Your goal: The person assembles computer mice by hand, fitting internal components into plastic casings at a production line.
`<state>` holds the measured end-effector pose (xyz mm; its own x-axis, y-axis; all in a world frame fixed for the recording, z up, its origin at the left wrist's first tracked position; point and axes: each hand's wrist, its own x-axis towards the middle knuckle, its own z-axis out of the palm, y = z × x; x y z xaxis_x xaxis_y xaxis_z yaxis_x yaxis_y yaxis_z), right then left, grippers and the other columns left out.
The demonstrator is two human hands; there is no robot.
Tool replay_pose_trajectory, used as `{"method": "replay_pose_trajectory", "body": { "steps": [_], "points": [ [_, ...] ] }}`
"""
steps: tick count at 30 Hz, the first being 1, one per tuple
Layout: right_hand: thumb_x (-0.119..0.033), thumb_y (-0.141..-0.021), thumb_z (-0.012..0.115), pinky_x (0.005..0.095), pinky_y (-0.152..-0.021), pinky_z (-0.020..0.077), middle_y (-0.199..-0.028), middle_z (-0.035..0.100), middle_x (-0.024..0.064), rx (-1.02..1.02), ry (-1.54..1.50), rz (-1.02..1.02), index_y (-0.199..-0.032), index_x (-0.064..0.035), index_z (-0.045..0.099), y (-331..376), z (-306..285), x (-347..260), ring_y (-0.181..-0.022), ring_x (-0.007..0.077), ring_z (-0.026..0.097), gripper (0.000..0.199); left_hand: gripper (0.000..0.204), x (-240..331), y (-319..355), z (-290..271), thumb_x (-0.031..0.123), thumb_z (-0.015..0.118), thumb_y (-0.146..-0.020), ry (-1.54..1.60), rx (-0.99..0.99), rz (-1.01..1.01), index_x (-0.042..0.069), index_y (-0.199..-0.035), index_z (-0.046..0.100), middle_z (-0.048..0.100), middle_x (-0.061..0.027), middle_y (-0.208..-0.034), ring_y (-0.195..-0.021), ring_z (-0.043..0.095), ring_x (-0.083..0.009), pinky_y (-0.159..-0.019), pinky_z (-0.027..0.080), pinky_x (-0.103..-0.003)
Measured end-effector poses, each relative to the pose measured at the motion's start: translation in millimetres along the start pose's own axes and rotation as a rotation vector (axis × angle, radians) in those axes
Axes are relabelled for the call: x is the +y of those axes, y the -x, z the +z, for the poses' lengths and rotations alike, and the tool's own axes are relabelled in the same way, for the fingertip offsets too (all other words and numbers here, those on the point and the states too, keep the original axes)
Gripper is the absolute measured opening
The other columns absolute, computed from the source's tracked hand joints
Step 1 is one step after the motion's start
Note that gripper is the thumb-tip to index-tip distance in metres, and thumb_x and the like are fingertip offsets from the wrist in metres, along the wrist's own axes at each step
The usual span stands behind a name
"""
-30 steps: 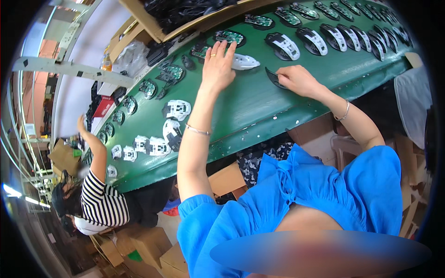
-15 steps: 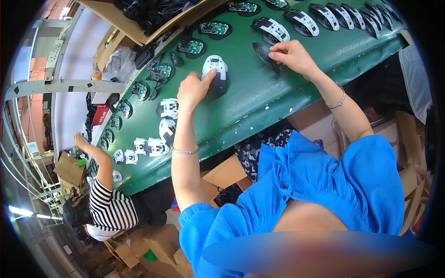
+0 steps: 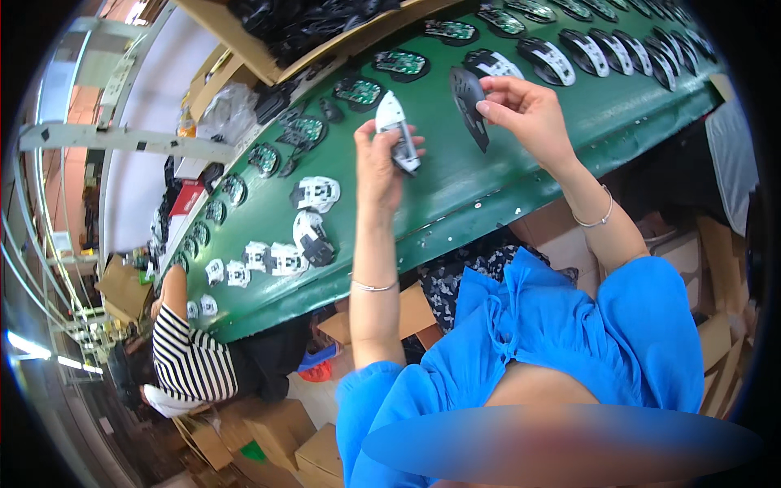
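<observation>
My left hand (image 3: 377, 171) is closed around a white and dark computer mouse shell (image 3: 392, 114), which is tilted onto its side above the green table. Between the thumb and fingers of my right hand (image 3: 533, 120), a thin black mouse base plate (image 3: 466, 99) hangs upright, apart from the shell. Beyond the base plate lies a white and black mouse shell (image 3: 490, 63), the nearest of a row running right. To the left of my left wrist rest more white shells, one of them a white shell (image 3: 316, 193) lying flat.
Mouse bases with green circuit boards (image 3: 400, 63) line the table's far side. A cardboard box (image 3: 268, 65) of black parts stands at the back. A co-worker in a striped top (image 3: 195, 358) sits on the left. Cardboard boxes (image 3: 281, 431) are on the floor.
My left hand has lifted the white shell off the table and turned it sideways. My right hand has raised the black base plate more upright. The co-worker's arm has come down.
</observation>
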<state>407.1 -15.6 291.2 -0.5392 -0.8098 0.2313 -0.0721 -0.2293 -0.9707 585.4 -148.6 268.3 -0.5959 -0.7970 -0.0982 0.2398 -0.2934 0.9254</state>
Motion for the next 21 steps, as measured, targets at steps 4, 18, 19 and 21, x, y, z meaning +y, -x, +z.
{"method": "replay_pose_trajectory", "body": {
  "steps": [4, 18, 19, 21],
  "points": [
    [-0.003, -0.078, 0.070, 0.0203, -0.065, 0.0474, -0.078, 0.063, 0.0010, -0.013, 0.079, -0.358, -0.106, 0.0015, 0.064, 8.2, 25.6, -21.4, -0.069, 0.0059, 0.055, 0.030, 0.034, -2.0, 9.7, 24.7, 0.029, 0.052, -0.088, 0.249, 0.043, 0.080, 0.002, -0.109, 0.050, 0.062, -0.0100, -0.094, -0.076, 0.062, -0.0186, -0.070, 0.053, -0.035],
    [0.001, -0.074, 0.068, 0.0244, -0.061, 0.0496, -0.072, 0.061, 0.0039, -0.130, 0.410, -0.576, -0.111, -0.0037, 0.061, 5.0, 43.1, -28.4, -0.064, 0.0098, 0.057, 0.038, 0.056, -2.3, 21.8, 46.3, 0.055, 0.032, -0.096, 0.020, -0.061, 0.292, 0.007, -0.120, 0.045, 0.053, -0.0004, -0.101, -0.094, 0.051, -0.0083, -0.082, 0.043, -0.027],
    [0.001, -0.074, 0.068, 0.0244, -0.061, 0.0496, -0.072, 0.061, 0.0039, -0.128, 0.416, -0.572, -0.111, -0.0037, 0.061, 4.9, 41.6, -28.6, -0.064, 0.0098, 0.057, 0.038, 0.056, -4.0, 22.4, 47.1, 0.055, 0.032, -0.096, 0.024, -0.064, 0.287, 0.007, -0.120, 0.045, 0.053, -0.0004, -0.101, -0.094, 0.051, -0.0083, -0.082, 0.043, -0.027],
    [0.003, -0.075, 0.066, 0.0245, -0.059, 0.0491, -0.070, 0.060, 0.0039, -0.082, 0.499, -0.452, -0.109, -0.0042, 0.060, 3.6, 39.0, -30.8, -0.062, 0.0104, 0.057, 0.035, 0.060, -4.1, 26.2, 48.4, 0.048, 0.041, -0.095, -0.316, 0.019, 0.471, -0.001, -0.128, 0.032, 0.047, -0.0119, -0.113, -0.097, 0.050, -0.0140, -0.081, 0.043, -0.026]
  ]
}}
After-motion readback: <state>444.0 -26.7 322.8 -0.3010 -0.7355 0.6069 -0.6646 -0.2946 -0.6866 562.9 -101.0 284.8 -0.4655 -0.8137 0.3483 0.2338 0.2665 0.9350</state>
